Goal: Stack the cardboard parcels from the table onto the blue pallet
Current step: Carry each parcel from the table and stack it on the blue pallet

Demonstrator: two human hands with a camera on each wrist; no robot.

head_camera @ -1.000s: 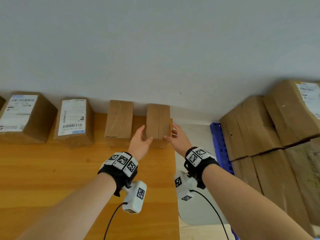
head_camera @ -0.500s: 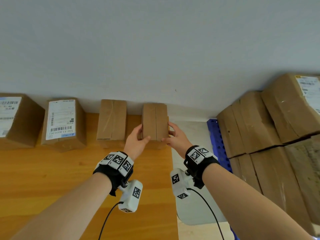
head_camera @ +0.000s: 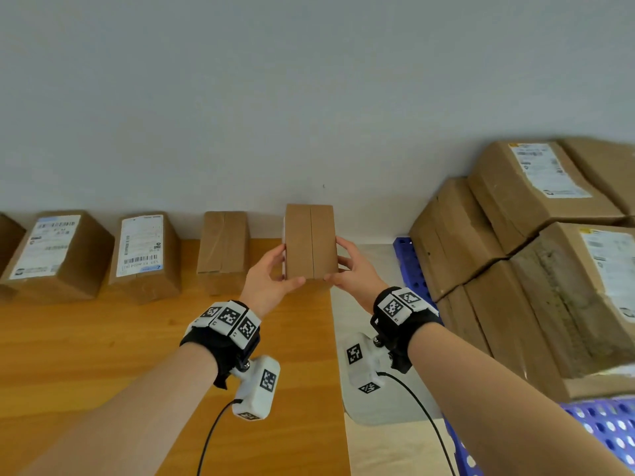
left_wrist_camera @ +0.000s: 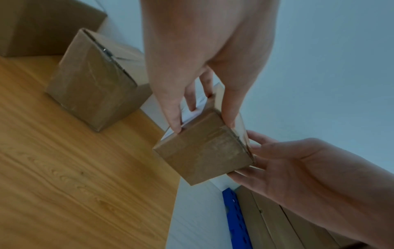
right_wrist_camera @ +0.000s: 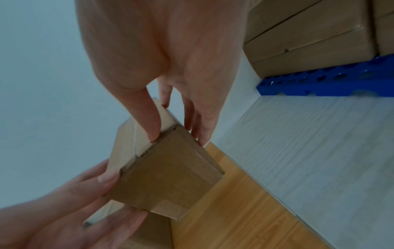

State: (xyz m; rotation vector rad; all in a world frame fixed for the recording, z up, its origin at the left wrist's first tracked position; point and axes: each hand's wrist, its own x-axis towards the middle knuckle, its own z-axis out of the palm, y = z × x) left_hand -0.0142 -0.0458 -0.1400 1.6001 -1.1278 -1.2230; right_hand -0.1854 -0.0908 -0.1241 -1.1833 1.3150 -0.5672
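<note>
Bare forearms wear black wrist straps topped with white checkered marker tiles, each carrying a white camera block trailing a black cable.

Both my hands up front, clamped on either side of the parcel

My left hand sits just left of centre in the head view, thumb along the near bottom edge and fingers pressed flat on the left face of the small parcel. My right hand mirrors it just right of centre, thumb on top, fingers down the right face. Both forearms run up from the bottom corners of the frame, bare, each with a black wrist strap and marker tags.
</note>
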